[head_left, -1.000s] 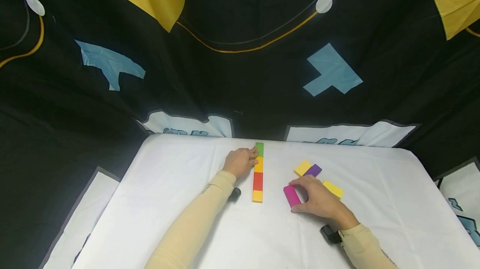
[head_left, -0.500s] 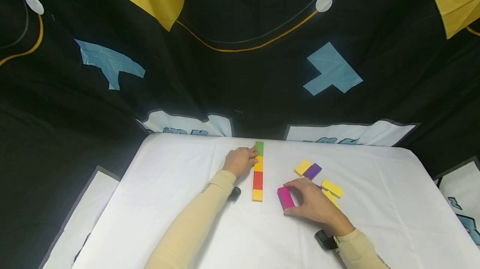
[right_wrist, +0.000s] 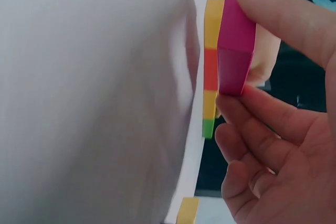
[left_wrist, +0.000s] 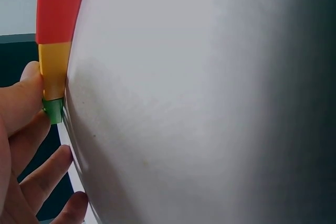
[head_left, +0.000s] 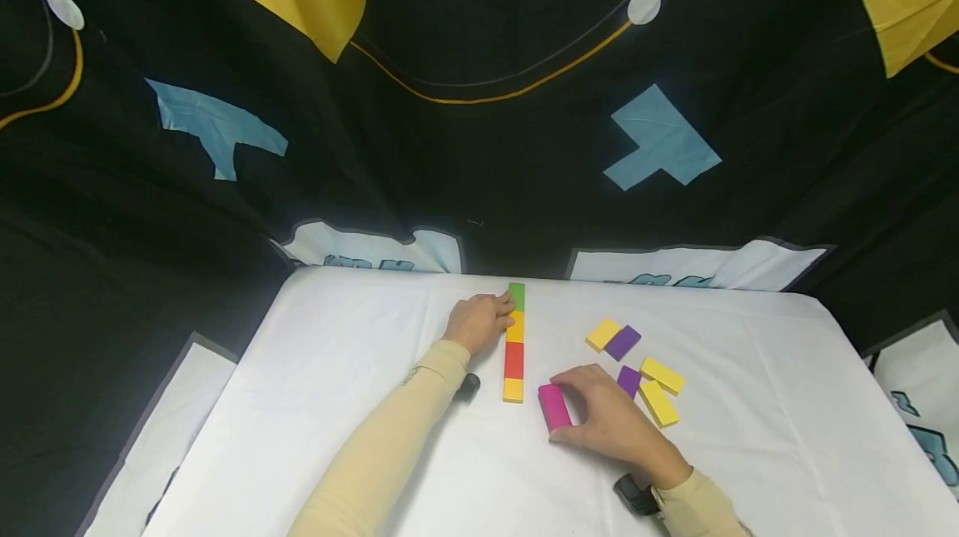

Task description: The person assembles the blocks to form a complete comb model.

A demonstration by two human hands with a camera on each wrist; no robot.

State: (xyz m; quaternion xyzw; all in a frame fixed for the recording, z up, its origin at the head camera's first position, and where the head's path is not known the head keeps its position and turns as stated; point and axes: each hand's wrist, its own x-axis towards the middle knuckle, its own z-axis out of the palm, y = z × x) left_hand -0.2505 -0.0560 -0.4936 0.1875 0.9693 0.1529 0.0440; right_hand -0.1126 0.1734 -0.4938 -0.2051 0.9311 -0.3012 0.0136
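Note:
A straight row of blocks lies on the white table: a green block point(head_left: 517, 296) at the far end, a yellow-orange block point(head_left: 514, 327), a red block point(head_left: 514, 360) and a second yellow-orange block point(head_left: 513, 390) nearest me. From the left, my left hand point(head_left: 478, 323) touches the side of the row, fingertips against the green block and thumb against the yellow-orange one beside it. My right hand point(head_left: 608, 412) pinches a magenta block point(head_left: 554, 408) between thumb and fingers, just right of the row's near end and apart from it. In the right wrist view, the magenta block point(right_wrist: 235, 45) partly covers the row.
Right of the row lie loose blocks: a yellow one point(head_left: 603, 335) against a purple one point(head_left: 623, 343), and a second purple one point(head_left: 628, 381) beside two more yellow blocks point(head_left: 659, 403). A dark patterned curtain point(head_left: 479, 171) hangs behind the table point(head_left: 360, 312).
My right hand has carried the magenta block left and slightly toward me, closer to the row. This uncovers loose purple and yellow blocks. The left hand stays in place.

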